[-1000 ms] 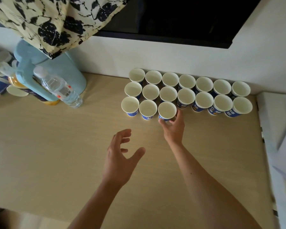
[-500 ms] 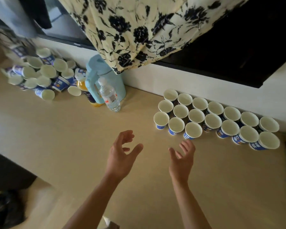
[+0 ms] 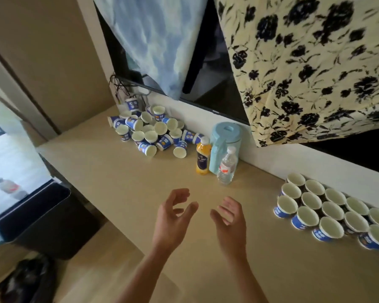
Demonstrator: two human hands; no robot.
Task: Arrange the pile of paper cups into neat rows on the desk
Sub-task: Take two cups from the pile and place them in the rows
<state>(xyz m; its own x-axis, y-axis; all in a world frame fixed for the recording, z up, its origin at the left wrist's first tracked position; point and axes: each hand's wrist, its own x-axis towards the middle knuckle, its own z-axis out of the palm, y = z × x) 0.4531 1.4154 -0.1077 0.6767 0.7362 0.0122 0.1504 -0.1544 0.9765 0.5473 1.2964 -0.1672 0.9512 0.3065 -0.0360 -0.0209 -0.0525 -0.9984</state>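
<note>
Beige desk [image 3: 123,176]: cup pile [image 3: 150,131] far left by wall, upright cup rows [image 3: 328,211] right. Left hand [image 3: 173,217], right hand [image 3: 229,219] above the bare middle, fingers loosely spread, holding nothing.

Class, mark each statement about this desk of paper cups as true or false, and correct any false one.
1. The left hand and the right hand hold nothing. True.
2. The cups in the rows stand upside down. False: they stand upright, open ends up.
3. The pile of loose cups lies to the left of the light blue jug. True.
4. The orange juice bottle lies on its side. False: it stands upright beside the jug.
5. The clear water bottle stands upright in front of the jug. True.
</note>
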